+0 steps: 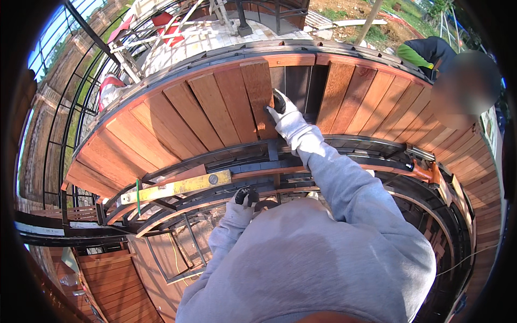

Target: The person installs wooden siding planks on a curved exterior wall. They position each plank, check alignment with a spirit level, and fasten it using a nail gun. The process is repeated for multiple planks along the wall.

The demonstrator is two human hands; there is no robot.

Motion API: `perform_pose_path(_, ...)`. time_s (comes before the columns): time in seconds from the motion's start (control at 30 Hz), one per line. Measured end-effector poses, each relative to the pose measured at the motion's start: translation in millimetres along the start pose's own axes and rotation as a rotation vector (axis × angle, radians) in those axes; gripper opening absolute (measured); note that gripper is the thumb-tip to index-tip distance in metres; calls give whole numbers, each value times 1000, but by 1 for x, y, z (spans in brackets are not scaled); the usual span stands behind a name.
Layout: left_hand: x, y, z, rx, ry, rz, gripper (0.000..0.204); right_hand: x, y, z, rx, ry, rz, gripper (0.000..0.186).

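Right hand (284, 116), gloved, presses flat, fingers together, on the last plank (258, 97) at twelve o'clock; left hand (243, 200) grips the black frame (344, 144) below. I judge planks laid both sides, a dark gap (299, 86) left at one o'clock. Level (175, 187) lies at nine; open drop below.

My right hand (284, 114), gloved, reaches up to the centre of the frame, arm outstretched, fingers pressed flat. My left hand (242, 202), gloved too, is curled lower, just left of centre.
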State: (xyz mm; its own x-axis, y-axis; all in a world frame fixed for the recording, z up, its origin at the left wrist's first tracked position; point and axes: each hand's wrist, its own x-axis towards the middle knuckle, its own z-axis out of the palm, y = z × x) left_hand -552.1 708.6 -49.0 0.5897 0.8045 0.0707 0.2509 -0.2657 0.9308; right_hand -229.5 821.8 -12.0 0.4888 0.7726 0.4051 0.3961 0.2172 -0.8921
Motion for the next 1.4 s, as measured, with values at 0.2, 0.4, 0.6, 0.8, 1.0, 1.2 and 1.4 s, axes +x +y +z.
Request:
perform_pose_path(0.2, 10, -8, 0, 194, -21, 173, 24, -2, -27, -13, 170, -72, 337, 44)
perform_pose_path(0.4, 69, 20, 8, -213, 31, 55, 24, -33, -78, -73, -89, -19, 253, 35)
perform_pose_path(0.6, 132, 105, 28, -231, -105, 138, 32, -112, -95, -98, 165, -208, 331, 36)
perform_pose_path(0.8, 141, 94, 52, -44, -106, 150, 24, -142, -64, -116, 119, -117, 236, 49)
perform_pose_path(1.0, 228, 132, 77, -343, -51, 150, 32, -166, 58, -196, -607, 319, 297, 48)
perform_pose_path(1.2, 283, 110, 119, 125, -66, 185, 26, -168, 66, -183, -1098, 92, 294, 42)
perform_pose_path(1.4, 282, 111, 130, -61, -113, 189, 26, -173, 58, -189, -1079, 129, 232, 42)
